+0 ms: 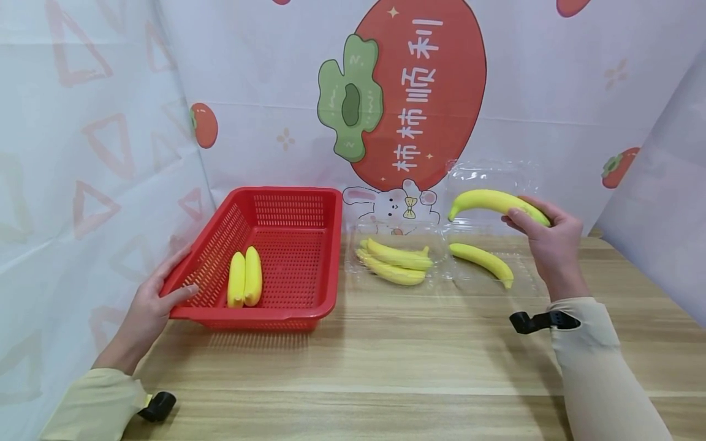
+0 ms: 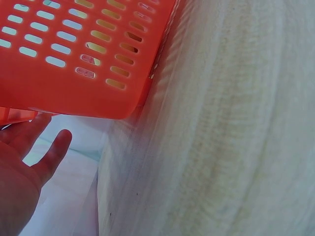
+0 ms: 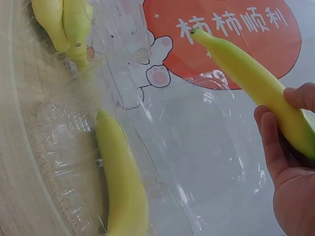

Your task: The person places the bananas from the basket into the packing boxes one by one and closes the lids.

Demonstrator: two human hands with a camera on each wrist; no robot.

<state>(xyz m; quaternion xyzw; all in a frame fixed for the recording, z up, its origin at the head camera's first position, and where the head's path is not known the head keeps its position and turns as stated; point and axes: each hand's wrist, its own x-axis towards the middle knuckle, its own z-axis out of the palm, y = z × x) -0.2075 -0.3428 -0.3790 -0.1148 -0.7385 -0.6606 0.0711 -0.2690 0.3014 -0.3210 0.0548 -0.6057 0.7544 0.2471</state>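
My right hand point(image 1: 554, 236) grips a yellow banana point(image 1: 485, 201), thumb on one side and fingers on the other, and holds it above a clear plastic clamshell box point(image 1: 526, 269). One more banana point(image 1: 482, 260) lies in that box, seen closer in the right wrist view as a plump yellow banana point(image 3: 120, 182). My left hand point(image 1: 151, 297) holds the left rim of a red plastic basket point(image 1: 336, 257), thumb over the edge, fingers along its outside. Two bananas point(image 1: 252, 275) lie side by side inside the basket. The left wrist view shows the basket's slotted wall point(image 2: 74, 83).
A second clear clamshell box point(image 1: 353, 263) with several bananas point(image 1: 394, 263) sits between the basket and the right-hand box. Behind stands a printed backdrop point(image 1: 265, 147), with a pale side panel point(image 1: 99, 184) close by my left hand. Everything stands on a wooden table point(image 1: 386, 367).
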